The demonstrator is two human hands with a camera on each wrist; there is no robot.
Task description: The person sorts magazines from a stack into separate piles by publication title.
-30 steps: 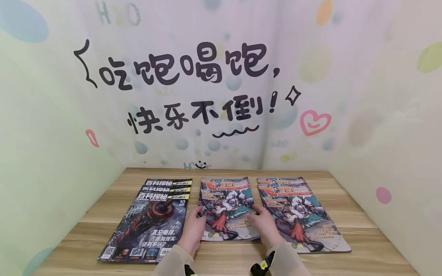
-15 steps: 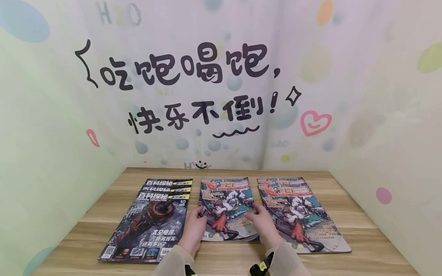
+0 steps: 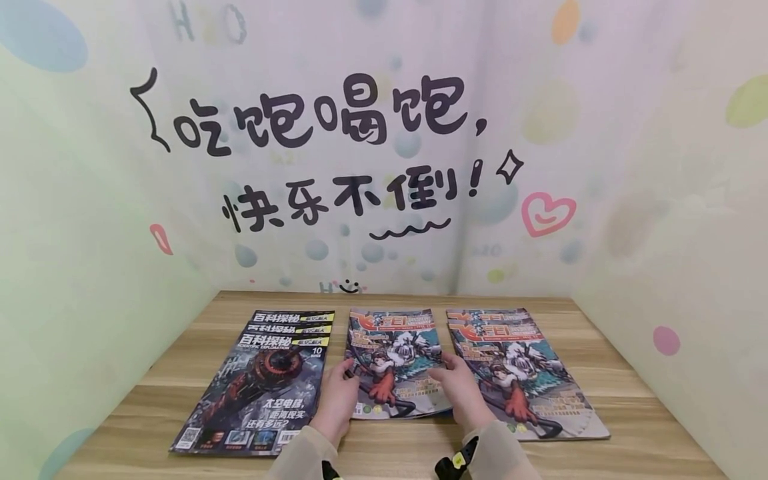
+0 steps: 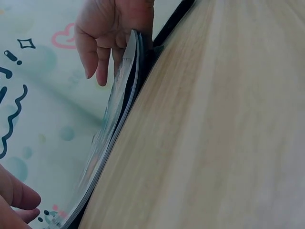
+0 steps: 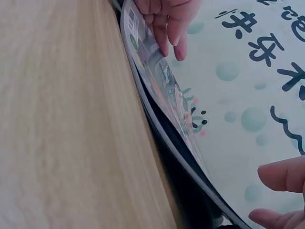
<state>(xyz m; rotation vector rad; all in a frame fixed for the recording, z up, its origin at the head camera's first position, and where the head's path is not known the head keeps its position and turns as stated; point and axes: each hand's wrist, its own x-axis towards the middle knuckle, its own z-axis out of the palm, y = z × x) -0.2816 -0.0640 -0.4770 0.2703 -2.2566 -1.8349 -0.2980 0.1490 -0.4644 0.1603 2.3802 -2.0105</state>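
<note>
In the head view, a comic magazine [image 3: 399, 360] with a red-gloved figure on its cover lies in the middle of the wooden table. My left hand [image 3: 338, 395] is at its left edge, thumb over the border. The right hand [image 3: 461, 391] stands at the opposite edge, its thumb pointing inward. Fingers of both hands are relaxed and spread from the thumbs. From the right wrist view, the magazine [image 5: 164, 90] shows a dark gap along its near edge, with pages or another layer beneath its cover. The left hand [image 5: 169, 16] hangs loosely beside it there.
Left of the hands lies a fanned stack of dark science magazines [image 3: 258, 393]. On the right, overlapping copies of the comic magazine [image 3: 528, 380] are stacked. Bare wood of the table [image 3: 390, 450] shows in front. A printed curtain wall [image 3: 384, 267] rises behind the table.
My right hand shifts very slightly at the middle magazine's edge, and a blue strip seen under its near right corner is less visible. The left hand and the stacks stay in place.
</note>
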